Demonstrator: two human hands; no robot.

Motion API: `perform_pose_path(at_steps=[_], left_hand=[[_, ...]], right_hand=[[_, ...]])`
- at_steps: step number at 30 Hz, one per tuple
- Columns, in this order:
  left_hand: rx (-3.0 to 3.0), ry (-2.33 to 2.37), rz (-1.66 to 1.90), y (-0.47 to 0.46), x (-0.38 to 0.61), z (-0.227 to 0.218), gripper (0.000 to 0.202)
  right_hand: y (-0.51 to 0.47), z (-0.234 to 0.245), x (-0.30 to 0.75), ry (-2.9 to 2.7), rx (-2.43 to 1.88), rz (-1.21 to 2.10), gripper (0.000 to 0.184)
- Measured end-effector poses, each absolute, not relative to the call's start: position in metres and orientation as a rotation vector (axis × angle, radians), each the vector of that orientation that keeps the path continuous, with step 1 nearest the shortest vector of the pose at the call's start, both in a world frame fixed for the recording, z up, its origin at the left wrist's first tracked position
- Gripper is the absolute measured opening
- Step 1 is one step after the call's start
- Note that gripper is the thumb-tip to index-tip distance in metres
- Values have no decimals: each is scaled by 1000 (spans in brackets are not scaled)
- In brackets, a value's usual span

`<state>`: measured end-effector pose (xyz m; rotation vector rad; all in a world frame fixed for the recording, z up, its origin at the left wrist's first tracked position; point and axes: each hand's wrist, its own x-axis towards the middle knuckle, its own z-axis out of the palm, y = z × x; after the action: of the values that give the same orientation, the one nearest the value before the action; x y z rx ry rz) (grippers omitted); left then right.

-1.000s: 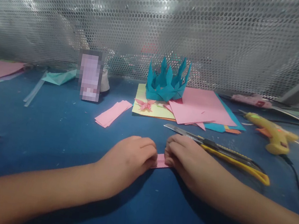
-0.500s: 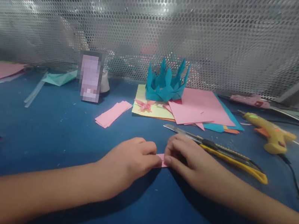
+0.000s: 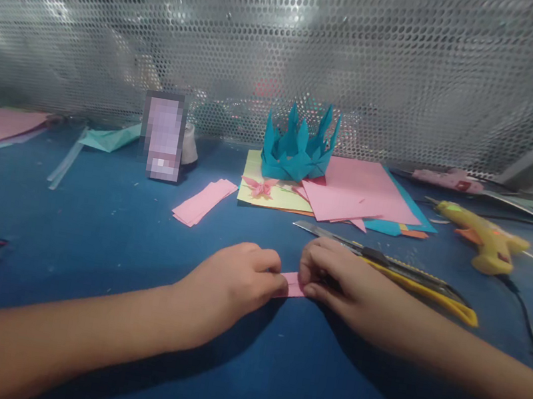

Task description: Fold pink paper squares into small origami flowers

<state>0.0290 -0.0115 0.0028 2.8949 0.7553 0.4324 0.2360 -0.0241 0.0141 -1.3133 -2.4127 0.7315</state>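
A small pink paper strip (image 3: pixel 291 285) lies low over the blue table, bridging my two hands. My left hand (image 3: pixel 238 283) has its fingers closed on the strip's left end. At the other end, my right hand (image 3: pixel 330 274) pinches the paper between thumb and fingers. Both ends of the strip are hidden by the fingers. Just beyond my right hand lies a utility knife (image 3: pixel 416 277) with a yellow handle, its blade pointing left. A small stack of pink paper strips (image 3: pixel 204 202) rests farther off, to the left.
A blue folded-paper crown (image 3: pixel 299 151) and a pink paper flower (image 3: pixel 259 187) sit on coloured sheets (image 3: pixel 370 182). A yellow glue gun (image 3: pixel 483 237) with a cord lies right. A phone (image 3: pixel 163 139) leans on a white object. Perforated metal (image 3: pixel 221 37) stands behind.
My right hand has shifted slightly right along the strip, so more pink paper shows between the hands. My left hand stays nearly in place.
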Motion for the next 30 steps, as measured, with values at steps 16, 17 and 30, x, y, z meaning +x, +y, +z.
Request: perform_pose_path(at_steps=[16,17,30], left_hand=[[2469,690,426,-3,15,16,4],[2447,714,421,-3,15,16,3],[2244,796,464,-3,21,14,4]], right_hand=[[-21,22,245,-2380,-1254,898,19],[-21,22,245,-2381,-1246,902,20],[-26,19,237,-2318,-1305,877,4]])
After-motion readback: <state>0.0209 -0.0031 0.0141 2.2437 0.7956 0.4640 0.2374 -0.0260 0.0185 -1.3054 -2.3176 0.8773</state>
